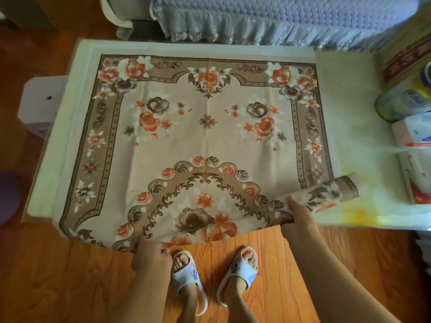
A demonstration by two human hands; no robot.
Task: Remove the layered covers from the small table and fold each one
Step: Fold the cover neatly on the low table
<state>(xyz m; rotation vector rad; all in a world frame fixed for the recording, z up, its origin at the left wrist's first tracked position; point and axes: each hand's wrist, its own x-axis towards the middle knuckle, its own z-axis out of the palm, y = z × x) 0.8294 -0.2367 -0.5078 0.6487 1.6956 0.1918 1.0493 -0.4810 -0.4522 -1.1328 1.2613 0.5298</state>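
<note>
Brown and orange flowers cover the top cloth [205, 127], lying flat on the small table [345, 94]. Our left hand [151, 252] pinches its near edge, and our right hand [300, 217] grips the rolled-up corner. If we pull fast, we think the white cover [70, 113] underneath may slide too, or the boxes [412, 148] at the right could tip. The floor [58, 276] is wood, and a bed [268, 17] stands behind.

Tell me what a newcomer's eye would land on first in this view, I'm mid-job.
The floral cover, tan with orange and brown roses, spreads over the white cover on the table. At its near edge the right hand grips a lifted, turned-up corner, while the left hand holds the hanging edge. Boxes and a can crowd the table's right end.
</note>
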